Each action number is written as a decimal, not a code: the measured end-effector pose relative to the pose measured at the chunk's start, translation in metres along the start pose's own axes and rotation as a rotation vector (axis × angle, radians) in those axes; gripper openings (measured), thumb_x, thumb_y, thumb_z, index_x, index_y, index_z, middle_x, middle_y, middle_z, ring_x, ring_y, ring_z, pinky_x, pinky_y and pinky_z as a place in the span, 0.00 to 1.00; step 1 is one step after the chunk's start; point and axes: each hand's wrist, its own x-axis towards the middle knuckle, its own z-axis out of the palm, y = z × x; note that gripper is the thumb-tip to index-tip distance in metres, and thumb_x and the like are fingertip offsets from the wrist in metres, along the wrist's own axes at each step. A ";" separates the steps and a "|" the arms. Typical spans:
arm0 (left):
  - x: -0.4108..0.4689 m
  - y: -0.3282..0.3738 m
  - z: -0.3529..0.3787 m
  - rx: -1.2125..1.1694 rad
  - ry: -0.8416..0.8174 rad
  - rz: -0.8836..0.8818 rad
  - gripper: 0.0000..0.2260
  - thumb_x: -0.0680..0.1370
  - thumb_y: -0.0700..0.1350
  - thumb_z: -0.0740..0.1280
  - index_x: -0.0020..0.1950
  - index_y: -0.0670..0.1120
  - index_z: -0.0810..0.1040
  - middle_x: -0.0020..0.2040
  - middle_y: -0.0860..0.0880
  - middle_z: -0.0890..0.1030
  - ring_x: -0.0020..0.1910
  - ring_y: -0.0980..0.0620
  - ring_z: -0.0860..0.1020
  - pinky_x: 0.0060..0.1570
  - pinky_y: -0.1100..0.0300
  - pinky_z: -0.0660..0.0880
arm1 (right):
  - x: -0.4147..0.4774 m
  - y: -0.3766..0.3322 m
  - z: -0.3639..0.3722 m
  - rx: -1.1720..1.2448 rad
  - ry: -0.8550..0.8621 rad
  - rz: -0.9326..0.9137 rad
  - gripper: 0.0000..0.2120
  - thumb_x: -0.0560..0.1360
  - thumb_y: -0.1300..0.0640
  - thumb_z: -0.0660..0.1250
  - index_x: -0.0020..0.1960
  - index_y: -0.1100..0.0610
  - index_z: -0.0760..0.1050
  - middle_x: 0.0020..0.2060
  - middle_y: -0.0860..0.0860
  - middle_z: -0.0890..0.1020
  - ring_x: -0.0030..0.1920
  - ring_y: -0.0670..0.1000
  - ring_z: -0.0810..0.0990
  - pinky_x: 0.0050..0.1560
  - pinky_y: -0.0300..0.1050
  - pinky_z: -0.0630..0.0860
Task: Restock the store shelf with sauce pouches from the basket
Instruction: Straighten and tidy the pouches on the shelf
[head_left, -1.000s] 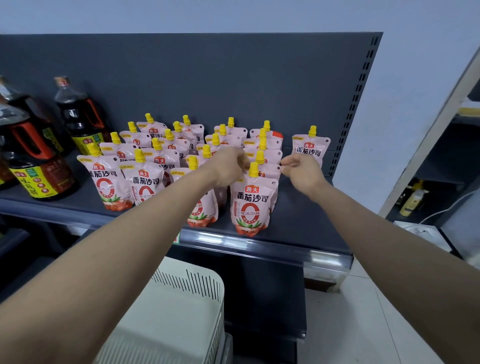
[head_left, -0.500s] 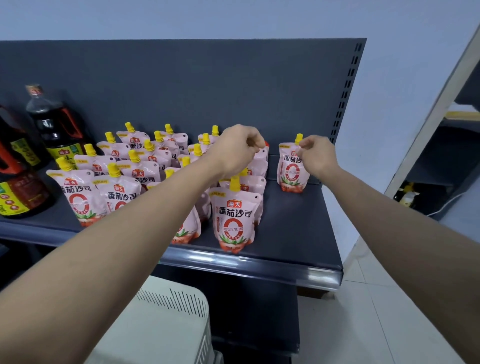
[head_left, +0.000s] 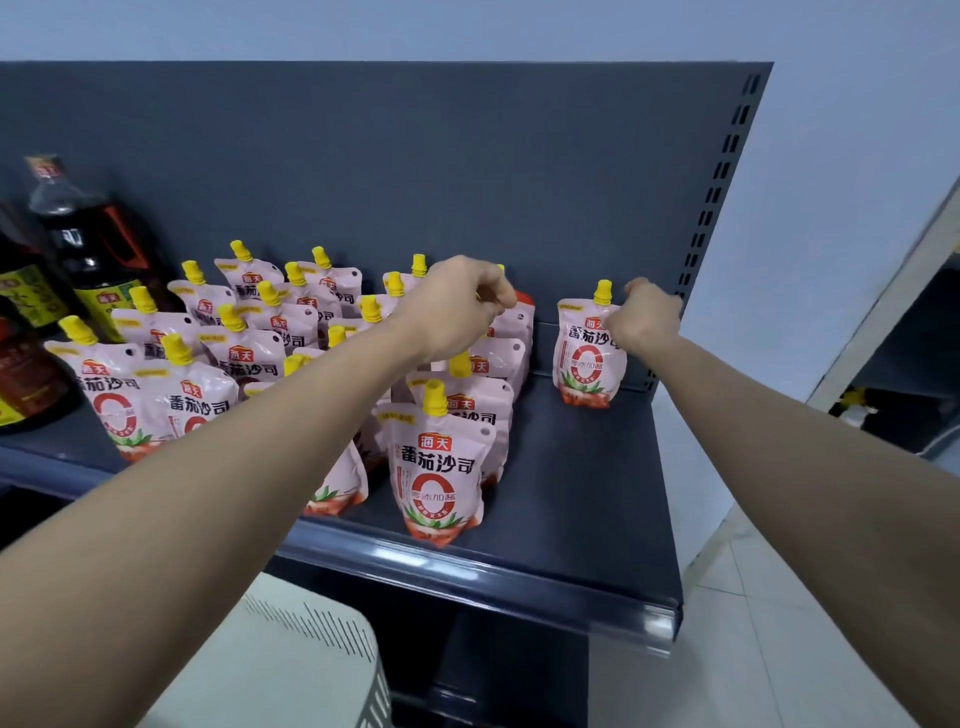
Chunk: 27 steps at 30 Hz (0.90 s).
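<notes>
Several pink sauce pouches with yellow caps stand in rows on the dark grey shelf (head_left: 582, 499); the front one (head_left: 436, 467) stands near the shelf edge. One pouch (head_left: 584, 364) stands alone at the back right. My right hand (head_left: 647, 319) is pinched on its top right corner, beside the cap. My left hand (head_left: 457, 306) is closed over the top of the rearmost pouch (head_left: 519, 325) of the right-hand row; that pouch's cap is mostly hidden by my fingers. The white basket (head_left: 291, 654) sits below the shelf at the bottom left, its inside out of sight.
Large dark soy sauce bottles (head_left: 88, 244) stand at the shelf's left end. A perforated upright (head_left: 722, 171) bounds the shelf on the right. Bare shelf lies between the pouch rows and the lone pouch. Tiled floor (head_left: 769, 649) and another rack (head_left: 904, 332) lie to the right.
Both hands have reached from the middle of the shelf toward its back. The right hand went to the lone pouch at the back right; the left went to the rear of the right-hand row.
</notes>
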 end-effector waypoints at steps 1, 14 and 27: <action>0.002 -0.001 0.001 0.002 0.005 -0.003 0.09 0.77 0.34 0.61 0.51 0.39 0.80 0.51 0.43 0.83 0.50 0.47 0.80 0.48 0.62 0.76 | 0.003 0.001 0.001 -0.007 -0.007 0.009 0.16 0.75 0.62 0.63 0.63 0.62 0.72 0.58 0.61 0.78 0.67 0.62 0.66 0.59 0.54 0.72; 0.007 -0.006 0.004 0.046 -0.029 -0.030 0.10 0.78 0.33 0.60 0.53 0.39 0.80 0.53 0.45 0.82 0.49 0.55 0.76 0.48 0.68 0.70 | 0.004 0.008 0.010 0.072 0.064 -0.056 0.09 0.76 0.66 0.63 0.50 0.63 0.81 0.46 0.61 0.84 0.46 0.61 0.82 0.39 0.46 0.74; -0.010 -0.007 -0.014 0.143 -0.050 0.047 0.11 0.77 0.33 0.60 0.53 0.40 0.81 0.46 0.51 0.78 0.46 0.55 0.75 0.45 0.69 0.68 | -0.036 -0.021 -0.035 0.159 0.179 -0.177 0.09 0.76 0.61 0.63 0.47 0.63 0.81 0.43 0.60 0.84 0.39 0.56 0.78 0.38 0.45 0.73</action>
